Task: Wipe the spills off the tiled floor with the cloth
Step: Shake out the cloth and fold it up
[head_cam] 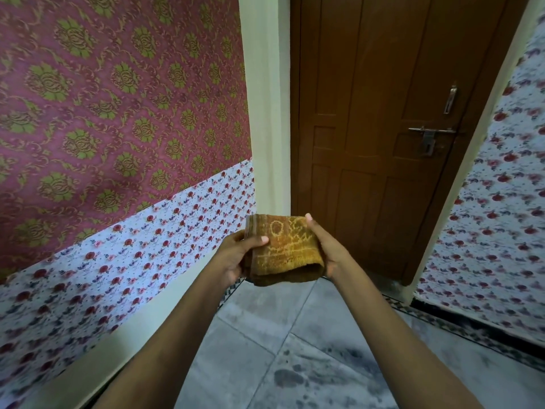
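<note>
The cloth (284,252) is hiding most fingers of the left hand (236,256) and the right hand (327,249). The left arm (182,335) and the right arm (383,335) are running off the bottom edge. The door (383,113) is getting cut off at the top. The right wall (501,202) is looking blurry.

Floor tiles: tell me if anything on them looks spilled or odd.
Yes. Dark, wet-looking blotches mark the pale tiled floor low in the view, between the forearms. They look like spills, not tile pattern. The folded cloth is held by the left hand and right hand, off the floor.
</note>
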A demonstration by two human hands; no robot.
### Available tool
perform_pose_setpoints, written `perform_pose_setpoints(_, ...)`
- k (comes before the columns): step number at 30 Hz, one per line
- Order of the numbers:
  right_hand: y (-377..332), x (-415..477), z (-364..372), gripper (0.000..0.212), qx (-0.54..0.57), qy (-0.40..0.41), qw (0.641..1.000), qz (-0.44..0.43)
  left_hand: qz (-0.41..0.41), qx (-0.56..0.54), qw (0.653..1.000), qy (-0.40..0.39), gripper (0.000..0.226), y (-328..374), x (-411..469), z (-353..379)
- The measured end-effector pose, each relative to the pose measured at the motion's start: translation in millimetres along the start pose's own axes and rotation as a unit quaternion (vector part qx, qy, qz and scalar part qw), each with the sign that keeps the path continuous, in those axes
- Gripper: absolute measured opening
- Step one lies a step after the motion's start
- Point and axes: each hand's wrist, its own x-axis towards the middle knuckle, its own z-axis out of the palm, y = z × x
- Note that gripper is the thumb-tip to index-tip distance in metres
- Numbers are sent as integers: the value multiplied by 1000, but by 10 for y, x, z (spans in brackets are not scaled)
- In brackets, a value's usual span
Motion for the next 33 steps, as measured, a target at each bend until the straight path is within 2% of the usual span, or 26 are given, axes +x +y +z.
perform_pose_setpoints(2,98,-5,-55,64,-16,-34,999,20,-10,-34,999,29,37,-35,27,-16)
perform_pose_setpoints(4,222,22,-96,61,-43,-29,999,7,-15,-44,998,34,39,-81,56,-30)
perform_pose_setpoints(9,385,28,-153,33,-60,28,996,-52,-6,44,999,20,52,-269,106,-21)
perform_pose_setpoints(12,470,30,-188,38,-54,54,996,-50,-6,76,997,17,64,-337,107,-1)
perform_pose_setpoints(15,519,-23,-296,40,-51,86,994,-41,-11,86,996,11,58,-377,131,86)
perform_pose_setpoints(17,503,-106,-417,38,-44,106,992,-47,-8,92,996,-9,45,-404,133,215)
perform_pose_setpoints(20,449,-266,-724,34,-25,137,988,-60,-5,105,994,-39,34,-483,120,527)
perform_pose_setpoints(24,319,-571,-1332,34,3,171,981,-89,-7,120,990,-80,51,-631,54,1175)
perform_pose_setpoints(27,234,-809,-1819,29,16,199,974,-105,-7,119,986,-118,48,-747,-63,1707)
perform_pose_setpoints(33,-64,-1626,-3226,32,54,292,945,-141,-20,121,971,-206,43,-1187,-500,3289)
